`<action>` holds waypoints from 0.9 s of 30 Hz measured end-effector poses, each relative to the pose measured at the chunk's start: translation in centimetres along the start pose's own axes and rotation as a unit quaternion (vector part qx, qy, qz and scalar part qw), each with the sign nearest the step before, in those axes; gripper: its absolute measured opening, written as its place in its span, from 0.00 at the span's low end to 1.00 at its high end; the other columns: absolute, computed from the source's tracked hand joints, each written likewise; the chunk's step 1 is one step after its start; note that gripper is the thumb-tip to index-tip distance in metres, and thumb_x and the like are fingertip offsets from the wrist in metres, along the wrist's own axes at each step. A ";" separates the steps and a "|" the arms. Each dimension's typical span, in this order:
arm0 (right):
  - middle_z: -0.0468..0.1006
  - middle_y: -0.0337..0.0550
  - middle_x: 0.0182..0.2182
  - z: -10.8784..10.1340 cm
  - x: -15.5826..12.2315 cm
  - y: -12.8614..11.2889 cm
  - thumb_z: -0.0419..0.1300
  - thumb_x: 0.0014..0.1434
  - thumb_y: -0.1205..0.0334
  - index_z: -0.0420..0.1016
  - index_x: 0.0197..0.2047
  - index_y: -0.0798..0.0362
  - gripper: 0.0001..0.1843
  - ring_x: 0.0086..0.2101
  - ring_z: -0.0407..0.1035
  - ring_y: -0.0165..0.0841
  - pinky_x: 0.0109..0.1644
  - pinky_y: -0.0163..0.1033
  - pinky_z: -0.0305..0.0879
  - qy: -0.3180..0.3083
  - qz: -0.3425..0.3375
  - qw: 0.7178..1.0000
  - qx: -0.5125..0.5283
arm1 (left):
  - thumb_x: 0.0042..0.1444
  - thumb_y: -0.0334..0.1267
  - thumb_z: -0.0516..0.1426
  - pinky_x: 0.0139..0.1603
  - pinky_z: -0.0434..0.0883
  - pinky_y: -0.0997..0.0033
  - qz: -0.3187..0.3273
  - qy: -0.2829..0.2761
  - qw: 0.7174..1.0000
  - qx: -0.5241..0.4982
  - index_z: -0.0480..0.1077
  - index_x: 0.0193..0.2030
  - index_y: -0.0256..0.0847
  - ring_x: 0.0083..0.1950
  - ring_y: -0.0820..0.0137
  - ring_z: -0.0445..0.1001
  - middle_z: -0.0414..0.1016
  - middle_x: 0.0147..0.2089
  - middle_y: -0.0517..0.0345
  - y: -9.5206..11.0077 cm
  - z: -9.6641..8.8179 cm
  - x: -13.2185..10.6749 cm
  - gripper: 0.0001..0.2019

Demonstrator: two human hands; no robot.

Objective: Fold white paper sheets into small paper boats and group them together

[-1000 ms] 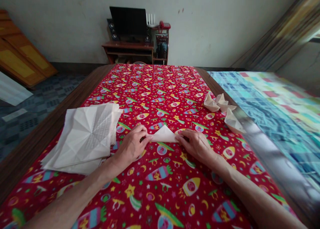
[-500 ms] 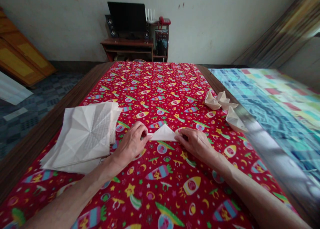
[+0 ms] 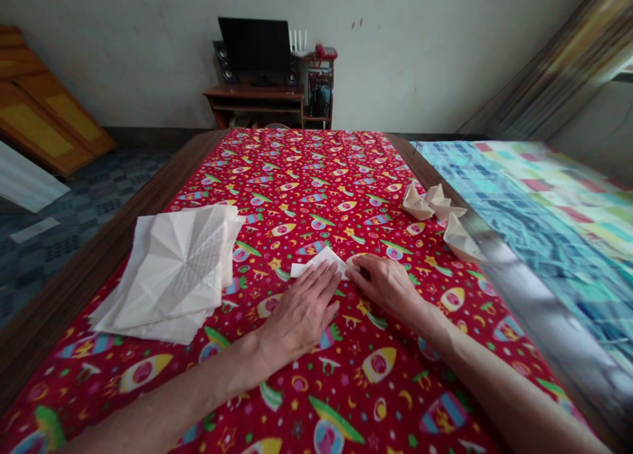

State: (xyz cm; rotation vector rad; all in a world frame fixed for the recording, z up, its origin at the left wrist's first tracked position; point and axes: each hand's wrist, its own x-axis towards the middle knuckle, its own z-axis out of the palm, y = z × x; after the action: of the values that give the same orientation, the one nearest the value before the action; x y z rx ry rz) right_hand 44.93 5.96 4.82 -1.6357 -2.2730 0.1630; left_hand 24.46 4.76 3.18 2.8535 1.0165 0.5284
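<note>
A small folded white paper [image 3: 326, 255] with a peaked top lies on the red patterned cloth [image 3: 316, 388]. My left hand [image 3: 306, 302] rests flat on the paper's lower middle, fingers stretched out and covering part of it. The paper's right end is pinched by the closed fingers of my right hand [image 3: 383, 279]. To the left lies a stack of creased paper sheets [image 3: 173, 269]. Several folded paper boats, among them a paper boat [image 3: 459, 237], stand near the right edge of the cloth.
The dark wooden table border [image 3: 123, 236] runs along the cloth's left side. A bed with a blue checked cover [image 3: 499, 223] adjoins on the right. Beyond the far end stand a desk [image 3: 254, 96] with a monitor [image 3: 254, 48] and a red telephone [image 3: 325, 53].
My left hand has let go of the paper's left end and moved right, now flat on its middle. My right hand stays at the right end. The view has tilted slightly.
</note>
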 end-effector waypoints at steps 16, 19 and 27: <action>0.55 0.61 0.64 2.3 -3.1 -2.4 0.44 0.66 0.66 0.49 0.67 0.64 0.28 0.64 0.48 0.42 0.63 0.53 0.57 0.025 -0.176 0.983 -0.055 | 0.64 0.40 0.49 0.69 0.54 0.55 0.010 -0.019 0.999 -0.034 0.59 0.63 0.35 0.70 0.61 0.52 0.59 0.66 0.46 -0.6 -0.6 -0.1 0.22; 0.51 0.59 0.65 1.6 -3.4 -1.9 0.47 0.67 0.56 0.46 0.68 0.63 0.32 0.65 0.43 0.44 0.64 0.55 0.55 -0.009 -0.171 0.984 -0.057 | 0.65 0.40 0.47 0.69 0.52 0.57 0.011 -0.036 0.999 -0.016 0.55 0.65 0.37 0.70 0.63 0.50 0.53 0.69 0.50 -1.1 -1.0 -0.6 0.23; 0.50 0.55 0.66 0.9 -4.3 -0.9 0.46 0.67 0.53 0.49 0.68 0.62 0.31 0.65 0.42 0.41 0.66 0.54 0.50 -0.040 -0.149 0.985 -0.072 | 0.66 0.38 0.44 0.69 0.50 0.58 -0.017 -0.048 0.998 0.027 0.55 0.66 0.41 0.70 0.67 0.50 0.54 0.69 0.57 -2.3 -2.0 -2.2 0.22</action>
State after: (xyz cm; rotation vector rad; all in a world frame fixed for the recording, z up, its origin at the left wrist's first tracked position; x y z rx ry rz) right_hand 45.08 1.71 3.34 -1.3512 -2.6117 -0.0086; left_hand 20.80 5.13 4.04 2.8720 1.0759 0.3611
